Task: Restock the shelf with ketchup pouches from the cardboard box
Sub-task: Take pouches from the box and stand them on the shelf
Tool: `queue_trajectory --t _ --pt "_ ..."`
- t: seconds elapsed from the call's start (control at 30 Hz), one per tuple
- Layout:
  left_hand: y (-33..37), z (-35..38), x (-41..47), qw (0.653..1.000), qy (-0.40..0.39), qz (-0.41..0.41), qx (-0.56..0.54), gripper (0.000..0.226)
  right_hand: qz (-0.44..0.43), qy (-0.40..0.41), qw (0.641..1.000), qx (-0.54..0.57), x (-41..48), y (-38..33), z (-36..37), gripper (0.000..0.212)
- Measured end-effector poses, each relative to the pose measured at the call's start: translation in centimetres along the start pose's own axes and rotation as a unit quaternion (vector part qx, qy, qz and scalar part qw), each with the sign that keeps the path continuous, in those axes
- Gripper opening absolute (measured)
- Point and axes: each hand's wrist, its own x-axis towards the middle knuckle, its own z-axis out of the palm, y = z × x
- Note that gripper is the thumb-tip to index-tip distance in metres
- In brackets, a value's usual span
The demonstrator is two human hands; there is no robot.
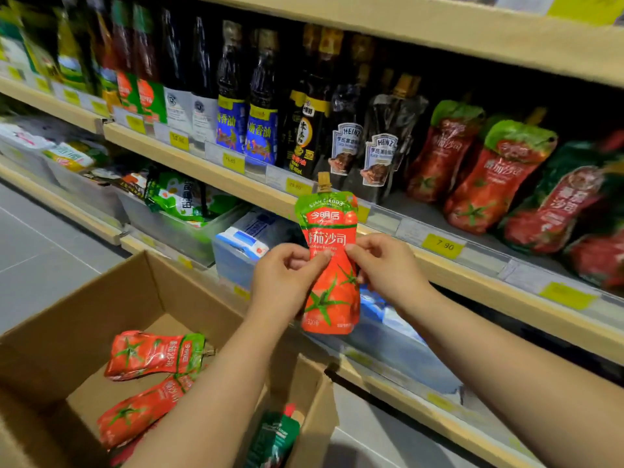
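A red ketchup pouch (332, 298) with a green top and gold cap is held upright in front of the shelf edge. My left hand (285, 276) pinches its left side at the waist, and my right hand (385, 265) pinches its right side. Below left, an open cardboard box (101, 298) holds two more red ketchup pouches (153, 354) lying flat, plus a dark green pouch (273, 437) at its near right corner. On the wooden shelf (479, 282) to the right stand several matching ketchup pouches (489, 180), leaning back.
Dark Heinz sauce pouches (381, 143) and tall oil and sauce bottles (260, 106) fill the shelf left of the ketchup. Yellow price tags (442, 245) line the shelf edge. Bins of packets (182, 204) sit on the lower shelf. Grey floor tiles (37, 251) lie left.
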Motion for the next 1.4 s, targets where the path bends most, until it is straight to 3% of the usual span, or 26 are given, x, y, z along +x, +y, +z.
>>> queue_trajectory --t 0.17,0.27,0.37,0.53,0.6,0.73,0.83,1.07,1.23,1.3,1.4 --pt "4.7 4.1 -0.7 0.998 -0.058 0.032 -0.020 0.014 0.046 0.076 0.994 0.070 0.4 -0.5 -5.7 0.028" --pt "8.0 6.9 -0.1 0.992 -0.103 0.037 -0.056 0.027 0.051 0.091 0.990 0.099 1.3 -1.3 -9.6 0.031" --pt "10.6 9.2 1.6 0.989 -0.129 0.073 0.002 0.030 0.049 0.106 0.990 0.073 2.7 -2.2 -12.5 0.029" --pt "14.9 12.4 4.6 0.979 -0.129 0.124 0.102 0.037 0.052 0.188 0.971 0.138 6.1 -3.6 -15.2 0.014" --pt "15.8 13.4 5.5 0.973 -0.141 0.129 0.127 0.039 0.056 0.204 0.965 0.153 7.3 -3.9 -15.5 0.006" --pt "16.1 15.0 6.2 0.969 -0.145 0.116 0.162 0.043 0.044 0.225 0.963 0.139 8.9 -3.0 -15.6 0.011" --pt "14.8 15.7 5.7 0.965 -0.163 0.095 0.180 0.042 0.070 0.218 0.966 0.120 9.2 -1.0 -15.3 0.026" --pt "12.6 16.0 5.6 0.962 -0.156 0.071 0.213 0.051 0.098 0.197 0.964 0.150 8.7 1.2 -14.8 0.027" --pt "12.4 16.0 5.4 0.921 -0.191 0.068 0.332 0.056 0.101 0.155 0.983 -0.002 6.9 2.5 -15.1 0.015" --pt "12.7 16.1 5.7 0.913 -0.189 0.067 0.355 0.053 0.112 0.129 0.985 -0.029 6.8 2.8 -15.0 0.015" --pt "13.3 16.7 6.1 0.911 -0.213 0.047 0.350 0.041 0.133 0.121 0.984 0.021 7.5 2.8 -14.9 0.027"
